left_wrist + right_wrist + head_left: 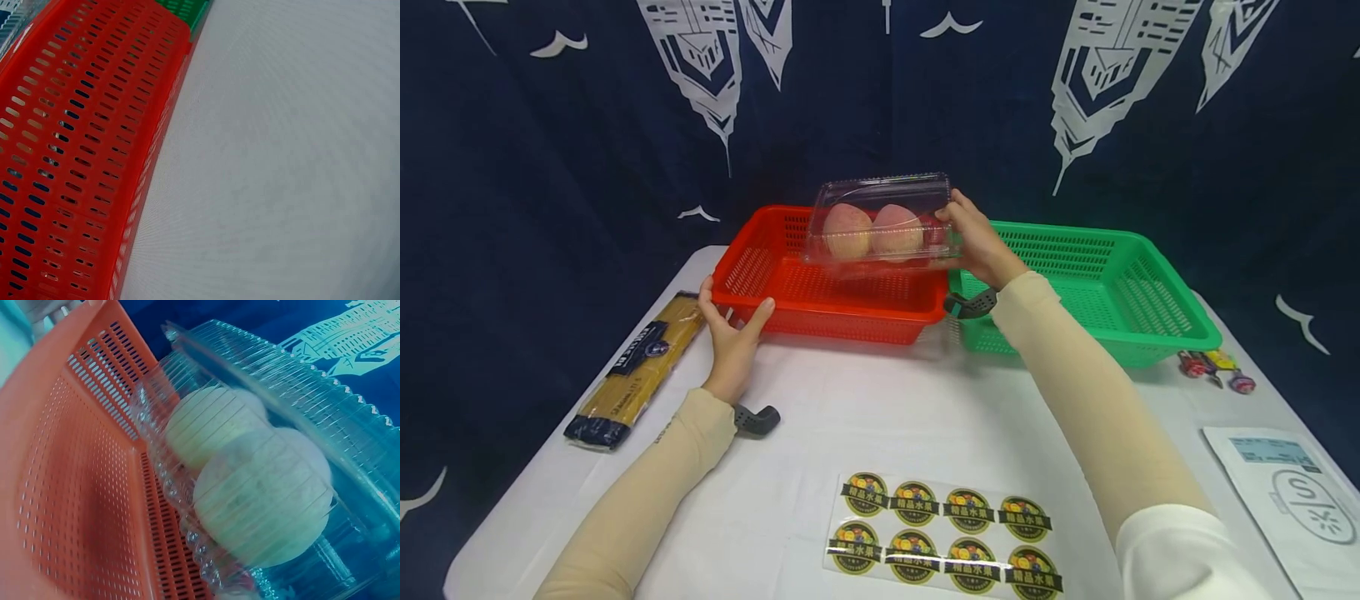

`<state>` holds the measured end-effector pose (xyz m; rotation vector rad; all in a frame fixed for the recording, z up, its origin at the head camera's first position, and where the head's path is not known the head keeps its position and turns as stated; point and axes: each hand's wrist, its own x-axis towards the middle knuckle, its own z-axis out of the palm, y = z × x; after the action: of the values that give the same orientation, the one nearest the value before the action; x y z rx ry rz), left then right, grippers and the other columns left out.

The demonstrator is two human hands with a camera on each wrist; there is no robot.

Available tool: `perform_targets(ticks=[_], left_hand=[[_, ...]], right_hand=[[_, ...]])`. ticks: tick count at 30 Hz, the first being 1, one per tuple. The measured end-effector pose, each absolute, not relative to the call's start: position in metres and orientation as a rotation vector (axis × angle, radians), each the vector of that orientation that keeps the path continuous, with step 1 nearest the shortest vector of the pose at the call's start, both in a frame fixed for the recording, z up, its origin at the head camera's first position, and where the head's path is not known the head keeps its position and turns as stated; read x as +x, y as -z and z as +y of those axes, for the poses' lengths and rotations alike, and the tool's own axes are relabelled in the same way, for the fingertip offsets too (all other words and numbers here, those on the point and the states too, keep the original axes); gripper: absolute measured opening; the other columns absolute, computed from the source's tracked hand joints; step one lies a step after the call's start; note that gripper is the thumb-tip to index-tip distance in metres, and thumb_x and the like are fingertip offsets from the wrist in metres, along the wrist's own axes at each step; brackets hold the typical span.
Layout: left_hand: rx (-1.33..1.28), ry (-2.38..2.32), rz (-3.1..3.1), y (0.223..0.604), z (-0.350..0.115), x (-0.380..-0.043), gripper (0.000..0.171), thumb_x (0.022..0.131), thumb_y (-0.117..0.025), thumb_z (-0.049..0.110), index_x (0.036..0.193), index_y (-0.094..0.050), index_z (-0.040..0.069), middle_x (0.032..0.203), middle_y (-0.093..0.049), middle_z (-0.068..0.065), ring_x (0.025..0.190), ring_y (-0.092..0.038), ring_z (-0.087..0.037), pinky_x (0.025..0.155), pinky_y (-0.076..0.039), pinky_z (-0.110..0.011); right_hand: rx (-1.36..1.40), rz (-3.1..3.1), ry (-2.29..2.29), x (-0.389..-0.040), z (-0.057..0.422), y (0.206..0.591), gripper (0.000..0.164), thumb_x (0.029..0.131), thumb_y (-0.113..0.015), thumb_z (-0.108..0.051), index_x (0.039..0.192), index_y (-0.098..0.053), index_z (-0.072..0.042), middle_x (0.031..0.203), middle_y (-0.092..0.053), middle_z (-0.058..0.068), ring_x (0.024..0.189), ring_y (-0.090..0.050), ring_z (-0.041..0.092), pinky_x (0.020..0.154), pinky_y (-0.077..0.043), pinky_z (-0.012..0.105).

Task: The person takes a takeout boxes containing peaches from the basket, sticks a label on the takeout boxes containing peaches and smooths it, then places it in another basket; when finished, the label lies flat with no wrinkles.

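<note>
My right hand point(983, 242) holds a clear plastic clamshell box point(880, 193) by its right end, tilted over the red basket point(842, 322). Two pinkish-yellow peaches point(897, 230) sit side by side in the box, and something red shows at its right end. From the right wrist, the peaches point(265, 500) show pale through the ribbed plastic, with the basket wall point(81, 487) beside them. My left hand point(730, 350) grips the red basket's front left corner, thumb against the front side. The left wrist view shows the slotted basket side point(94, 125) but no fingers.
A green basket point(1097, 292) adjoins the red one on the right. Spaghetti in a pack point(636, 371) lies at the left. A sheet of round fruit stickers point(943, 533) lies in front. Wrapped lollipops point(1242, 382) and a white pouch point(1262, 500) are at the right.
</note>
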<state>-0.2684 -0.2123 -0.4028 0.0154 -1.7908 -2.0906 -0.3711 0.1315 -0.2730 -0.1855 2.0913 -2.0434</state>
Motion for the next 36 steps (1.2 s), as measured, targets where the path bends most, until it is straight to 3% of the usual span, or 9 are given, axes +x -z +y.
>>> perform_targets(ticks=[4,9,15,18,25,31,36], left_hand=[[0.023,2.089,-1.792,0.402,-0.212,-0.268,0.099,0.103,-0.076,0.022,0.169,-0.003,0.036,0.174,-0.016,-0.004,0.159,-0.023,-0.026,0.125,-0.040,-0.043],[0.060,2.065,-1.809,0.401,-0.212,-0.267,0.100,0.102,-0.077,0.023,0.169,-0.004,0.036,0.174,-0.016,-0.003,0.159,-0.023,-0.023,0.126,-0.038,-0.044],[0.031,2.061,-1.812,0.400,-0.212,-0.267,0.100,0.102,-0.077,0.024,0.169,-0.004,0.037,0.175,-0.015,-0.003,0.160,-0.022,-0.024,0.127,-0.037,-0.043],[0.021,2.065,-1.811,0.401,-0.212,-0.267,0.100,0.102,-0.077,0.024,0.169,-0.004,0.037,0.175,-0.015,-0.003,0.160,-0.022,-0.025,0.127,-0.037,-0.043],[0.048,2.066,-1.813,0.402,-0.212,-0.269,0.101,0.101,-0.078,0.024,0.169,-0.004,0.038,0.174,-0.016,-0.004,0.159,-0.023,-0.025,0.127,-0.038,-0.043],[0.044,2.084,-1.788,0.402,-0.211,-0.269,0.100,0.102,-0.077,0.021,0.169,-0.004,0.037,0.174,-0.015,-0.004,0.159,-0.023,-0.025,0.126,-0.038,-0.044],[0.058,2.121,-1.768,0.401,-0.210,-0.268,0.100,0.102,-0.077,0.020,0.168,-0.005,0.040,0.173,-0.015,-0.004,0.158,-0.024,-0.025,0.125,-0.040,-0.047]], right_hand=[[-0.193,2.077,2.057,-0.366,0.144,0.273,0.087,0.103,-0.044,-0.029,0.175,0.005,-0.032,0.181,-0.001,0.009,0.163,-0.016,0.043,0.115,-0.042,0.067],[-0.198,2.099,2.053,-0.357,0.160,0.274,0.085,0.103,-0.040,-0.031,0.174,0.006,-0.032,0.181,-0.001,0.008,0.158,-0.026,0.049,0.113,-0.044,0.067],[-0.160,2.075,2.090,-0.343,0.178,0.275,0.083,0.103,-0.036,-0.031,0.174,0.006,-0.033,0.180,0.002,0.011,0.153,-0.034,0.055,0.098,-0.062,0.052],[-0.151,2.066,2.089,-0.336,0.186,0.276,0.082,0.104,-0.036,-0.032,0.174,0.009,-0.034,0.180,0.005,0.011,0.154,-0.033,0.055,0.092,-0.065,0.047],[-0.145,2.107,2.055,-0.321,0.201,0.280,0.081,0.105,-0.033,-0.032,0.173,0.010,-0.037,0.181,0.007,0.010,0.154,-0.035,0.052,0.106,-0.058,0.054],[-0.145,2.096,2.087,-0.303,0.209,0.283,0.079,0.105,-0.031,-0.030,0.174,0.009,-0.036,0.181,0.001,0.013,0.154,-0.035,0.052,0.088,-0.065,0.039],[-0.182,2.083,2.108,-0.288,0.215,0.282,0.079,0.106,-0.030,-0.031,0.174,0.008,-0.035,0.181,0.001,0.015,0.156,-0.030,0.055,0.083,-0.065,0.035]])
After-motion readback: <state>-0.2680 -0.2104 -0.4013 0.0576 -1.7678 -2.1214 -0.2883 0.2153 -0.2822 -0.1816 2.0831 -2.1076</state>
